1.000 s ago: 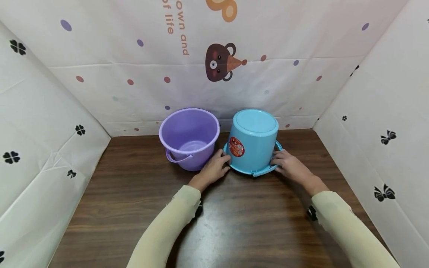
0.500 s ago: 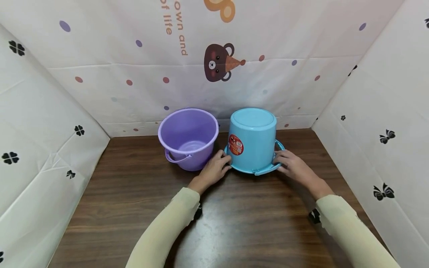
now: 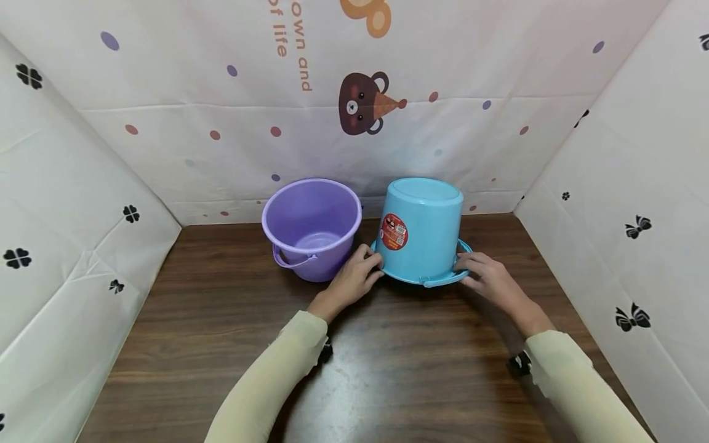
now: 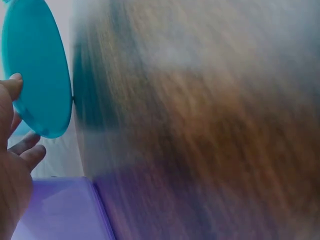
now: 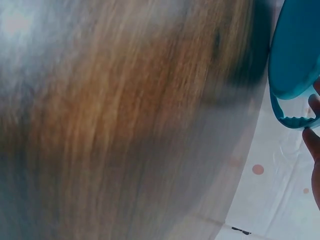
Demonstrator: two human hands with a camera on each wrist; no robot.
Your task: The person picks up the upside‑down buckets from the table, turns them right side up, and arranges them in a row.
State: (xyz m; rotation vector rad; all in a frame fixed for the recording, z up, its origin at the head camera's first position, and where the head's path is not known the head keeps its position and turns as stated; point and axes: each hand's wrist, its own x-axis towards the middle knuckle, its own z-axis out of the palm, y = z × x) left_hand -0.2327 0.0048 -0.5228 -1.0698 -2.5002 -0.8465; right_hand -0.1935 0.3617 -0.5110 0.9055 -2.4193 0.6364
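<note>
On the near side of the blue bucket (image 3: 428,243), the table (image 3: 410,369) presents a brown wood-grain surface with a bright reflection. Two pale sleeves, the left sleeve (image 3: 274,378) and the right sleeve (image 3: 581,381), extend toward the blue bucket from its near left and near right; a small black device (image 3: 519,363) shows beside the right cuff, and another beside the left. The left hand (image 3: 349,282) is located at the left side of the blue bucket and pinches its rim (image 3: 404,280) with curled fingers; the left wrist view shows the other fingertips slightly apart. The right hand (image 3: 493,284) is located at the right side and pinches the blue bucket by its handle (image 5: 295,121); the right wrist view shows one digit inside the handle loop and one outside. The blue bucket is inverted, base up, between the two hands. Whether its rim bears on the table all round cannot be told. A round red sticker (image 3: 394,232) is fixed to its left front wall. To the left of the blue bucket, near but apart, the purple bucket (image 3: 332,261) stands upright, mouth up. Behind the blue bucket, a white back sheet (image 3: 210,166) carries coloured dots, turned lettering and a brown bear print (image 3: 354,115) set sideways.
</note>
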